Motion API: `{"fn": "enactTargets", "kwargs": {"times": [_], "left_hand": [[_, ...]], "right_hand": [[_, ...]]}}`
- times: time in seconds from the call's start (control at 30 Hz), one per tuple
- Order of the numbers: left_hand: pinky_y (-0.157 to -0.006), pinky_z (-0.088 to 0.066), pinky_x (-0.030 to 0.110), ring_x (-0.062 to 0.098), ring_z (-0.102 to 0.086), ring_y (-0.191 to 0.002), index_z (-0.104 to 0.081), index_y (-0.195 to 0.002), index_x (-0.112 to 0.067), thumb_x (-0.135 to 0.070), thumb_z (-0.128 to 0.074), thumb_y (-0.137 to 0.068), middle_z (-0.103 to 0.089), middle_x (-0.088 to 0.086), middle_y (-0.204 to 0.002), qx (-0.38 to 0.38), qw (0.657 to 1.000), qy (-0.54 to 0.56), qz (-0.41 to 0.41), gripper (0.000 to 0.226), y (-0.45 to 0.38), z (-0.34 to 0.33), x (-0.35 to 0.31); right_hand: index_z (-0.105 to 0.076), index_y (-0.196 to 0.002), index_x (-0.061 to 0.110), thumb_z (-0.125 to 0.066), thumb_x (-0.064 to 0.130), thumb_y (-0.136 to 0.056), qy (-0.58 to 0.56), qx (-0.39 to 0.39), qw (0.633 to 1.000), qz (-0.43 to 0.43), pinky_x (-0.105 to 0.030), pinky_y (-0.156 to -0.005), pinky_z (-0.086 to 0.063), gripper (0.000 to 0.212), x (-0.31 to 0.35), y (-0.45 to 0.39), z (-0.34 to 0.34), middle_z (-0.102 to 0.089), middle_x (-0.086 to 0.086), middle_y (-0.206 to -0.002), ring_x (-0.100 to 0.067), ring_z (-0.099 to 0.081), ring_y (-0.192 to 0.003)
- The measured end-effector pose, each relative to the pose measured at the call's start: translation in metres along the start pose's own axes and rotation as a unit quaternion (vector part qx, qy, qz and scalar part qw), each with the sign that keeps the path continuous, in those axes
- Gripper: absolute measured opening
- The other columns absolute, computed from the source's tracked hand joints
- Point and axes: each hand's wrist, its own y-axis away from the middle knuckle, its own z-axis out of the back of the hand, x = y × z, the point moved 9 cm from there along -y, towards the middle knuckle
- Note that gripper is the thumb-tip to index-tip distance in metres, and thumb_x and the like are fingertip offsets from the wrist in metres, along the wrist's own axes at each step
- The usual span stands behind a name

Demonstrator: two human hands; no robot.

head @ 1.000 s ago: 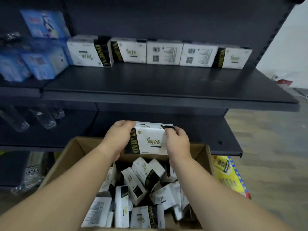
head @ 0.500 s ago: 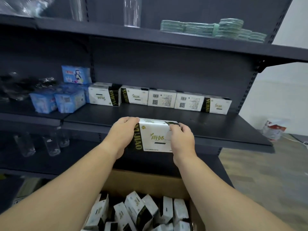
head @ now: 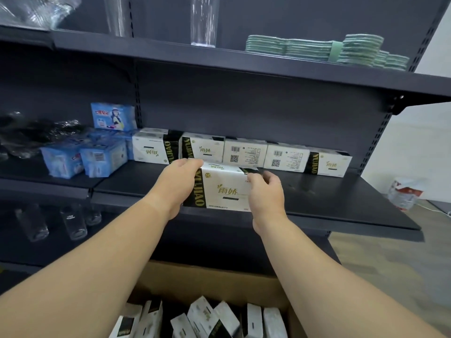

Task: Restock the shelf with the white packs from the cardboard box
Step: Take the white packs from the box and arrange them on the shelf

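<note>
I hold one white pack (head: pixel 225 191) with a black and gold stripe between both hands, just above the front of the dark middle shelf (head: pixel 341 198). My left hand (head: pixel 177 185) grips its left end and my right hand (head: pixel 266 191) grips its right end. Behind it, a row of several white packs (head: pixel 244 152) stands along the shelf's back wall. Below, the open cardboard box (head: pixel 214 281) holds several more white packs (head: pixel 207 318) lying jumbled.
Blue packs (head: pixel 83 157) sit on the shelf to the left of the white row. Clear glasses (head: pixel 73 223) stand on the lower left shelf. The top shelf carries a tall glass (head: pixel 203 20) and stacked green cloths (head: pixel 329 50). A white bag (head: pixel 405 193) lies on the floor at right.
Both hands have lifted the white pack out of the cardboard box and carried it up and forward to the middle shelf's front. My view has tilted up towards the shelves.
</note>
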Motion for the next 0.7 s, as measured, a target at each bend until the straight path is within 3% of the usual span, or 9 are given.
{"fn": "enactTargets", "kwargs": {"times": [0.07,0.13,0.2,0.27,0.37,0.5,0.7], "left_hand": [[-0.060,-0.043,0.024,0.012,-0.065,-0.087,-0.059,-0.117,-0.018,-0.035,-0.051,-0.096,-0.071,0.000,-0.100,-0.007,1.000,0.003,-0.003,0.028,-0.016,0.006,0.002],[-0.058,-0.039,0.021,0.007,-0.061,-0.082,-0.058,-0.107,-0.021,-0.034,-0.052,-0.097,-0.068,-0.004,-0.095,-0.008,1.000,0.015,-0.003,0.017,-0.034,0.012,0.006],[-0.058,-0.039,0.021,0.006,-0.059,-0.080,-0.056,-0.095,-0.024,-0.033,-0.054,-0.096,-0.065,-0.008,-0.090,-0.008,1.000,0.016,-0.001,0.009,-0.053,0.017,0.010],[-0.061,-0.043,0.023,0.010,-0.063,-0.086,-0.061,-0.102,-0.023,-0.035,-0.058,-0.094,-0.070,-0.006,-0.094,-0.005,1.000,0.010,0.004,0.015,-0.074,0.020,0.013],[-0.065,-0.047,0.026,0.016,-0.068,-0.093,-0.065,-0.114,-0.021,-0.038,-0.062,-0.091,-0.074,-0.002,-0.099,0.005,1.000,0.016,0.020,0.029,-0.104,0.023,0.021],[-0.061,-0.040,0.025,0.009,-0.062,-0.081,-0.061,-0.112,-0.020,-0.038,-0.058,-0.094,-0.070,-0.004,-0.093,-0.003,0.999,0.005,0.033,0.026,-0.136,0.028,0.028],[-0.058,-0.039,0.023,0.007,-0.056,-0.071,-0.056,-0.082,-0.027,-0.035,-0.055,-0.096,-0.063,-0.008,-0.079,-0.019,0.999,-0.004,0.038,0.016,-0.168,0.035,0.033]], "right_hand": [[-0.044,-0.138,0.017,-0.055,0.020,-0.095,-0.004,-0.002,1.000,-0.002,-0.022,-0.069,-0.046,0.044,0.000,-0.010,-0.011,-0.059,0.008,-0.108,-0.007,-0.058,-0.095],[-0.050,-0.124,0.018,-0.054,0.019,-0.095,0.003,-0.009,1.000,-0.002,-0.018,-0.062,-0.039,0.029,-0.001,-0.021,-0.022,-0.058,0.011,-0.100,-0.003,-0.053,-0.085],[-0.052,-0.110,0.021,-0.054,0.019,-0.095,0.010,-0.016,1.000,-0.011,-0.020,-0.060,-0.036,0.015,-0.005,-0.034,-0.034,-0.057,0.009,-0.096,-0.003,-0.051,-0.081],[-0.053,-0.100,0.023,-0.054,0.019,-0.094,0.016,-0.023,0.999,-0.018,-0.023,-0.062,-0.038,0.008,-0.011,-0.046,-0.046,-0.058,0.006,-0.095,-0.006,-0.051,-0.081],[-0.055,-0.090,0.025,-0.053,0.016,-0.093,0.013,-0.032,0.999,-0.024,-0.024,-0.064,-0.040,0.010,-0.018,-0.065,-0.064,-0.058,0.005,-0.087,-0.011,-0.052,-0.078],[-0.057,-0.094,0.021,-0.054,0.016,-0.094,0.015,-0.042,0.998,-0.049,-0.027,-0.065,-0.039,0.006,-0.028,-0.087,-0.082,-0.058,0.002,-0.086,-0.014,-0.051,-0.078],[-0.055,-0.083,0.022,-0.052,0.017,-0.096,0.028,-0.047,0.997,-0.057,-0.026,-0.065,-0.037,0.014,-0.031,-0.110,-0.101,-0.055,-0.001,-0.085,-0.015,-0.048,-0.077]]}}
